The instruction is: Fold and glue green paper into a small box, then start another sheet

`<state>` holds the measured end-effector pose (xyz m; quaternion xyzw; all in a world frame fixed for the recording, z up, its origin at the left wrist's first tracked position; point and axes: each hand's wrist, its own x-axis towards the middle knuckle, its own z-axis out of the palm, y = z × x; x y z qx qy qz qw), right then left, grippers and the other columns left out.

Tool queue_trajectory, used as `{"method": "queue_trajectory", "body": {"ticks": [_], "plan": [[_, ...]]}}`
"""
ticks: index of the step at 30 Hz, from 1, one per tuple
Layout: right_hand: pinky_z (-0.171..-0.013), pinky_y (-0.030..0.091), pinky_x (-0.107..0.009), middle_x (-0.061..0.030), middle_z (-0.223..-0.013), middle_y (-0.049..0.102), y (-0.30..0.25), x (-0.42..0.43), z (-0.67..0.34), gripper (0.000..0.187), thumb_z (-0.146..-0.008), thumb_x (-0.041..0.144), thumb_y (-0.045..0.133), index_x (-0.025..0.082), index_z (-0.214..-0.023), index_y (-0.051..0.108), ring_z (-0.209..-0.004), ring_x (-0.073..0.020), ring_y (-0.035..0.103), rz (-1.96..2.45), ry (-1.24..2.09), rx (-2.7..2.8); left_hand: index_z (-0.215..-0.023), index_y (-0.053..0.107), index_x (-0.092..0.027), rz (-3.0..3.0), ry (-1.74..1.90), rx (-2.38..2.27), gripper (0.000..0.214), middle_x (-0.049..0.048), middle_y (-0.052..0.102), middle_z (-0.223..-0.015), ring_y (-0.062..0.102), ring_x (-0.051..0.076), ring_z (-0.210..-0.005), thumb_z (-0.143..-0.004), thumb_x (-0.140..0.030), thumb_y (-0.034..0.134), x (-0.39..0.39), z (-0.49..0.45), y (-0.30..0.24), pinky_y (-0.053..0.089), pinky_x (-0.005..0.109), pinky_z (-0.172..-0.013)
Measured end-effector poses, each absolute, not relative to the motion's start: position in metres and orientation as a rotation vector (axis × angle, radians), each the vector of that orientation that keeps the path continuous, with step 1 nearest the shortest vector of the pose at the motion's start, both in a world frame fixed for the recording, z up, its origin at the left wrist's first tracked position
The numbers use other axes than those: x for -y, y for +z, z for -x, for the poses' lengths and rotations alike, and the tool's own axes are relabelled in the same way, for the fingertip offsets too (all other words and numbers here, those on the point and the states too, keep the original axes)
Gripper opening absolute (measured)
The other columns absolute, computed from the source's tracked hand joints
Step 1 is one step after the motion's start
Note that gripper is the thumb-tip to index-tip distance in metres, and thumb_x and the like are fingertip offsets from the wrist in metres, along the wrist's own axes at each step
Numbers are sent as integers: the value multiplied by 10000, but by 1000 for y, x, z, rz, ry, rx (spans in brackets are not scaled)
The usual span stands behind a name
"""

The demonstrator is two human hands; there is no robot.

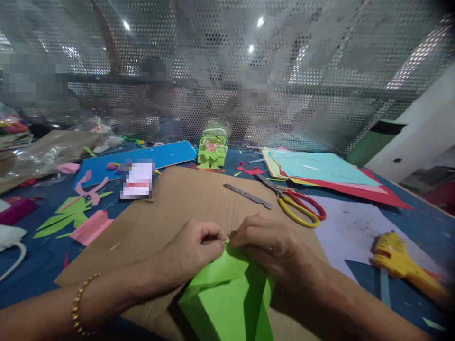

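Observation:
A folded piece of bright green paper (227,303) stands over the brown cardboard sheet (149,237), close to me. Its far top corner is pinched between the fingertips of my left hand (199,244) and my right hand (266,241), which almost touch each other. Both sets of fingers are closed on the paper. Just beyond my right hand, a flat metal blade (248,195) lies on the cardboard. Scissors (295,201) with one red and one yellow handle loop rest to its right.
Around the cardboard lie a small green paper basket (212,149), a stack of coloured paper (323,168), a yellow glue gun (398,258), a blue board (170,155), green paper scraps (69,218) and a pink paper piece (91,227). A perforated metal screen (213,61) stands behind.

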<state>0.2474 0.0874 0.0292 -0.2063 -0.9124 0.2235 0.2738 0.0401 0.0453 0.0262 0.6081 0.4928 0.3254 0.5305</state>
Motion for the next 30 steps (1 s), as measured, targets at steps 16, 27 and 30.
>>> {"method": "queue_trajectory", "body": {"ticks": [16,27,30], "plan": [[-720,498,-264,-46,-884,748,43,-86,-247,294,-862,48,492,193,-950,732,-798,-155,669,677,900,2409,-716,634,-149,-1521,759,-1217,180,-24,526,-638,449,118,-602,-796,-294,565,-44,-41,24,332,226,-535],[-592,404,-251,-17,-731,636,39,-82,-243,291,-951,346,515,162,-821,699,-676,-135,536,1011,1097,2309,-699,625,-153,-1686,727,-1287,180,-52,440,-583,374,96,-550,-806,-264,531,-42,-41,24,261,222,-497],[-573,386,-247,-8,-710,616,34,-83,-243,258,-927,347,554,163,-803,684,-653,-129,512,1026,1136,2286,-706,637,-152,-1688,712,-1299,173,-51,445,-580,372,96,-545,-795,-255,531,-42,-42,25,259,218,-490]]}}
